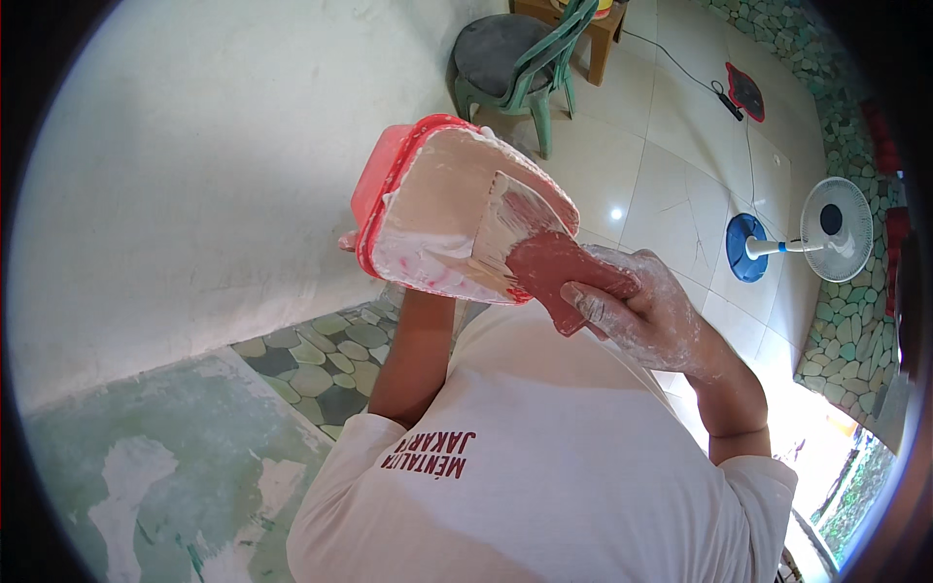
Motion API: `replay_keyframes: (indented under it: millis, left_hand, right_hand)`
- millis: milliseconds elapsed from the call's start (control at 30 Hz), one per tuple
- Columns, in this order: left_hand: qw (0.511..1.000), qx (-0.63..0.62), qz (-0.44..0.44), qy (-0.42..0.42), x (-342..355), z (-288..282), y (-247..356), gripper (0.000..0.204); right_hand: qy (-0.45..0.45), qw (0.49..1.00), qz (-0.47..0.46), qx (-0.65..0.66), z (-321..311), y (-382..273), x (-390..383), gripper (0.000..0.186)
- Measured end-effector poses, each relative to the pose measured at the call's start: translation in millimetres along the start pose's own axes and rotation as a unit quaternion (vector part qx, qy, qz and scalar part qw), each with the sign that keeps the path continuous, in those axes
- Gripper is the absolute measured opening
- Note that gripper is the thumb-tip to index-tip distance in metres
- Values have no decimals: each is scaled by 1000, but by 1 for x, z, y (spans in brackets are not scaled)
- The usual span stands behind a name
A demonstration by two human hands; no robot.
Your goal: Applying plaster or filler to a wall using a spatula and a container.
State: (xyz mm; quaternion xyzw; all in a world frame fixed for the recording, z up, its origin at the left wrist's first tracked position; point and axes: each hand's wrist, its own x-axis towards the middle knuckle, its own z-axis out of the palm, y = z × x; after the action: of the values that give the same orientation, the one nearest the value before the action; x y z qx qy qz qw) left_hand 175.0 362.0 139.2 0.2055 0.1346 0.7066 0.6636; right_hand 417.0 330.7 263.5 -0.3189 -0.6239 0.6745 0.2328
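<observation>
We held a scraper (549, 257) in our right hand (649, 309), blade (505, 212) across a paste-smeared tub (385, 173); our left hand (347, 241), mostly hidden, supported it. 1 green chair (501, 53) beyond.

On the pale, glossy tiled floor (680, 165), a green plastic chair with a rounded dark-grey seat (510, 60) stands at the left edge, just beside a brown wooden table (600, 49). Toward the far right edge lie a flat red object with a dark centre (745, 92) and a black cable with a thicker end (729, 105). A white round-headed fan with a blue base (836, 230) stands near the right edge, bordered by a green pebble-patterned surface (828, 335).
</observation>
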Motion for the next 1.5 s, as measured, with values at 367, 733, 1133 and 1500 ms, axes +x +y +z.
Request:
replay_keyframes:
  millis: [367, 733, 1133, 1500]
  left_hand:
    - [999, -6, -49, -19, 35, -30, 37, 67]
    - [997, 52, -51, 0, 37, -43, 78, 101]
    - [995, 71, 25, 60, 47, -54, 109, 122]
    - [978, -89, -11, -189, 55, -28, 143, 132]
  right_hand:
    - [70, 986, 51, 145, 44, -11, 59, 20]
    - [98, 974, 58, 198, 84, -15, 110, 21]
    - [153, 928, 10, 339, 109, -11, 140, 17]
    - [93, 983, -119, -104, 84, -25, 109, 17]
